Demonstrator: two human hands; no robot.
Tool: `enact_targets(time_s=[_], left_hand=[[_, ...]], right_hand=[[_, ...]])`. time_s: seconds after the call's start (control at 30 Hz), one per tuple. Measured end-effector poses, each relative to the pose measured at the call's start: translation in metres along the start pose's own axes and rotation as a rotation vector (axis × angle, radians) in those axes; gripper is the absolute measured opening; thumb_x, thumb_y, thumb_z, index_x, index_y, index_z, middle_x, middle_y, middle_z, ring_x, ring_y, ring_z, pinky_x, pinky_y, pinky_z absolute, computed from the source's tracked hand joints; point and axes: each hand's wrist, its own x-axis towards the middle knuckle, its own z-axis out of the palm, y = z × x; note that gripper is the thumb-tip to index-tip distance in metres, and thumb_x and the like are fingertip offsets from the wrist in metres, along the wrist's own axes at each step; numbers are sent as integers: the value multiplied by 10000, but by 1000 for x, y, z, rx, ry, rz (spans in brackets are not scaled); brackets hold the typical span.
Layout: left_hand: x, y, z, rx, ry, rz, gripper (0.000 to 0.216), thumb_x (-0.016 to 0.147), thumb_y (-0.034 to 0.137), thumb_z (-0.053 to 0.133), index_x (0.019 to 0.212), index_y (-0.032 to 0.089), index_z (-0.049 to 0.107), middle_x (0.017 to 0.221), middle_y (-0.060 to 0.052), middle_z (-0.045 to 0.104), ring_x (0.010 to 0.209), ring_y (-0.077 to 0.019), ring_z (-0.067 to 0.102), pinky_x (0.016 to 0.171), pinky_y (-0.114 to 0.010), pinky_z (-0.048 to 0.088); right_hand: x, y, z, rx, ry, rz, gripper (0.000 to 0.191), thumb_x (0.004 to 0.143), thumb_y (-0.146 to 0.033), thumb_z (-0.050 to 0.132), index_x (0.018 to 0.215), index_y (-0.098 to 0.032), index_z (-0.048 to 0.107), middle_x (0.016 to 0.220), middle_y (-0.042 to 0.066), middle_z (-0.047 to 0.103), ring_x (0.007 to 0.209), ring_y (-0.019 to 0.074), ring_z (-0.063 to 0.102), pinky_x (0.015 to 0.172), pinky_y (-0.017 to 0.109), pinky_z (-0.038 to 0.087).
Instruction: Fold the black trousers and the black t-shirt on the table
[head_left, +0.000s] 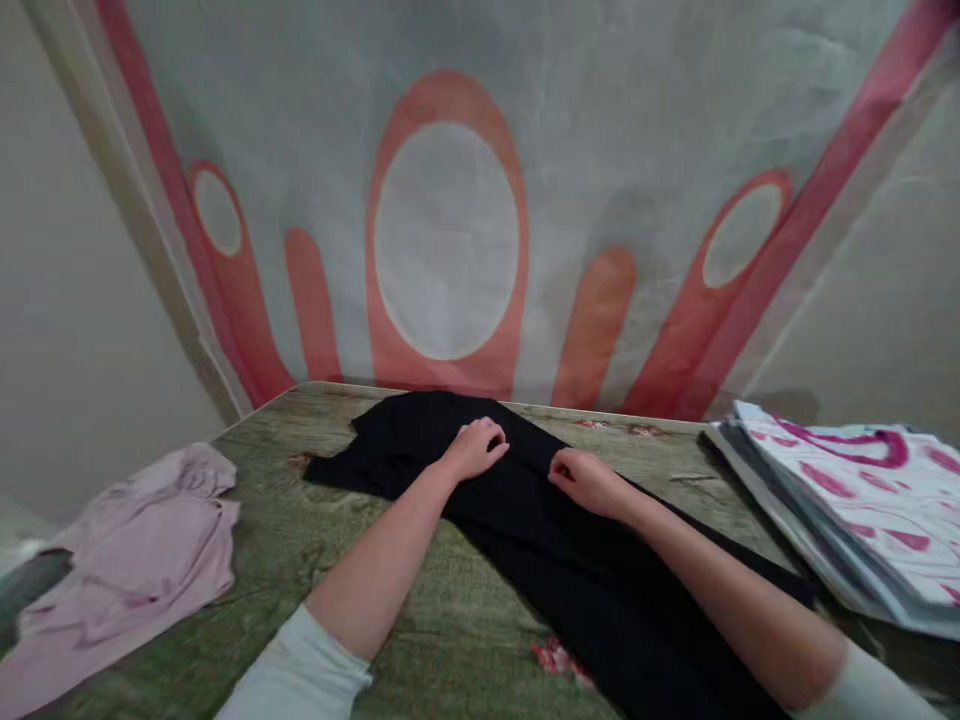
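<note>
A long black garment lies stretched across the table from the far left to the near right, its far end shaped like short sleeves or flaps. My left hand rests on its upper part, fingers bent and thumb apart from them. To the right, my right hand is at the cloth near the garment's far edge, with its fingers curled together in a pinch. The cloth right at those fingertips is hard to make out against the black.
At the left edge of the wood-patterned table lies a crumpled pale pink garment. A stack of folded clothes, topped by a white and magenta patterned one, stands at the right. Behind the table rises a painted wall.
</note>
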Motion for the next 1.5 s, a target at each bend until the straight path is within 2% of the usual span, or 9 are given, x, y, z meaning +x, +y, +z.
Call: enact_targets(time_s=[0.17,0.5,0.77,0.9,1.0,1.1,1.2,1.3,1.5], left_hand=[[-3,6,-7,32,-17,15,197,865,363,451,898,210,571,967,-38,537,930,-193,497,834,-336,375],[3,54,-13,-131,-150,313,209,874,304,438,941,207,610,984,-44,544,944,-180,497,856,-298,372],[2,55,-10,-168,-184,291,198,854,329,473,886,182,603,911,-48,537,887,-177,504,840,-297,386],[3,55,-8,-172,-189,278,220,861,344,461,973,211,597,918,-37,532,885,-174,499,829,-298,384],[2,59,-9,-141,-231,292,264,875,374,432,1032,263,613,973,-38,516,931,-183,490,836,-306,376],[1,65,-12,-97,-256,315,291,881,400,414,1063,296,615,1013,-36,507,956,-188,483,837,-312,371],[-1,72,-15,-69,-275,343,313,881,421,406,1107,313,593,1066,-33,507,971,-191,480,847,-323,368],[-3,82,-16,-50,-304,361,354,876,454,398,1157,311,559,1142,-40,501,1021,-208,471,876,-345,357],[-20,115,-7,-72,-378,401,540,876,536,320,1324,241,386,1366,-82,377,1238,-256,339,999,-420,261]], right_hand=[[-1,0,1,11,-27,-4,103,802,-215,489,783,-181,586,756,32,592,679,143,534,618,238,381],[-35,11,-21,17,-120,-7,150,790,-201,509,922,-189,579,783,28,577,685,147,533,643,256,410],[-94,23,-50,77,-220,-22,331,840,-265,454,1155,-226,549,867,50,559,739,159,555,690,283,446],[-107,30,-67,87,-291,-34,329,858,-317,437,1149,-264,580,907,53,580,798,176,577,754,310,454],[-104,38,-67,74,-204,-24,337,873,-369,406,1124,-256,600,991,63,603,903,203,577,836,343,445],[-98,49,-51,43,-78,-25,437,889,-413,356,1267,-228,476,1263,82,502,1143,229,467,985,385,357],[-98,59,-32,-37,-101,-34,507,910,-443,287,1372,-237,314,1436,52,302,1302,226,271,1074,434,216],[-104,64,-24,-103,-149,-23,535,914,-473,258,1407,-273,205,1473,9,196,1342,215,158,1096,461,131],[-125,66,-30,-131,-157,12,560,903,-509,263,1412,-308,146,1478,-31,143,1350,220,92,1099,472,115]])
